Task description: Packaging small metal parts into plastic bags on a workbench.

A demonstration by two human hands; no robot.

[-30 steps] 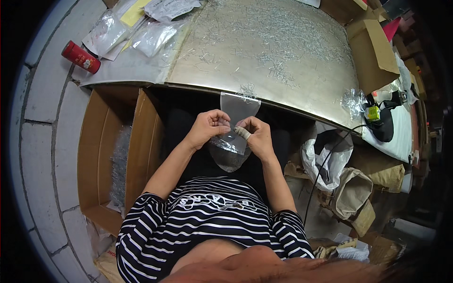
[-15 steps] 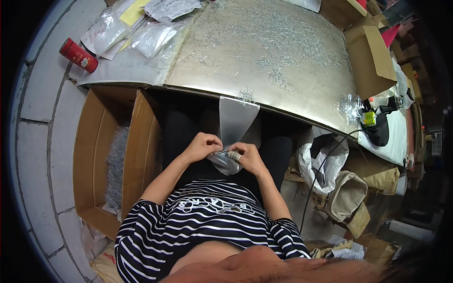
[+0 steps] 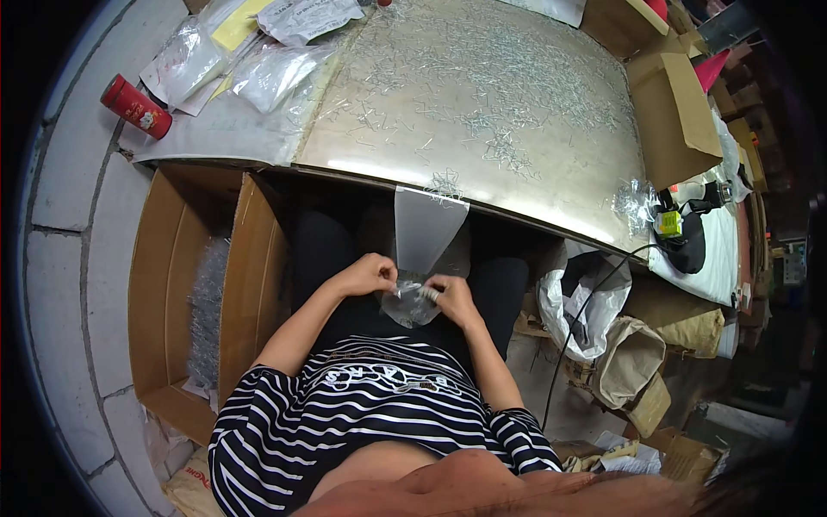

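Note:
Over my lap hangs a small clear plastic bag (image 3: 408, 308), its mouth below a translucent plastic strip (image 3: 428, 228) that slopes down from the table edge. My left hand (image 3: 370, 274) pinches the bag's left side with closed fingers. On the opposite side my right hand (image 3: 451, 298) is closed on the bag too, with a light wrap around one finger. What lies inside the bag is too small to make out. A little heap of bent metal wire pieces (image 3: 445, 184) sits at the top of the strip.
Many similar wire pieces cover the metal tabletop (image 3: 362, 142). Left of my legs stands a cardboard box (image 3: 159, 284) holding clear filled bags. A red can (image 3: 138, 107) is at the far left. White sack (image 3: 564, 297) and black cable (image 3: 581, 310) are at right.
Both hands have come slightly lower, and the bag between them looks more spread. The strip's lower end now shows more plainly above the bag.

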